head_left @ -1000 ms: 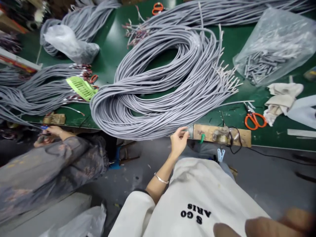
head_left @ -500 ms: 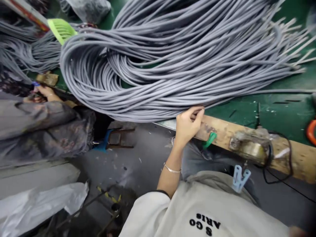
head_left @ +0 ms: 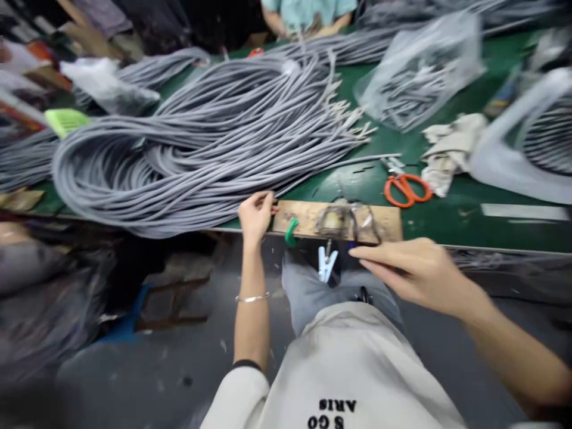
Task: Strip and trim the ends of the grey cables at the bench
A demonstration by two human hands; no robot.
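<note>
Grey cable bundle point(head_left: 250, 158) is lying left of centre on the green bench point(head_left: 447, 223), looping wide and smooth, near curve overhanging the edge, pale stripped-looking ends fanning out at right. One loose cable point(head_left: 373, 158) is sticking out rightward toward the orange-handled scissors point(head_left: 399, 177).

Left hand point(head_left: 257, 217) is resting by the bundle's near side, at the left end of the wooden board point(head_left: 306, 211); fingers are curling in close to the thumb, can't tell if pinching anything. Right hand point(head_left: 402, 265) is hovering in front of the bench edge, thumb and forefinger pointing left, tips close; blurred, can't tell if gripping.

Metal fixture point(head_left: 333, 220) is standing between the hands on the board, green tab point(head_left: 291, 232) and blue clothespin point(head_left: 328, 264) hanging in front. Clear bag point(head_left: 424, 83) of grey pieces is sitting far right, crumpled cloth point(head_left: 456, 146) nearer.
</note>
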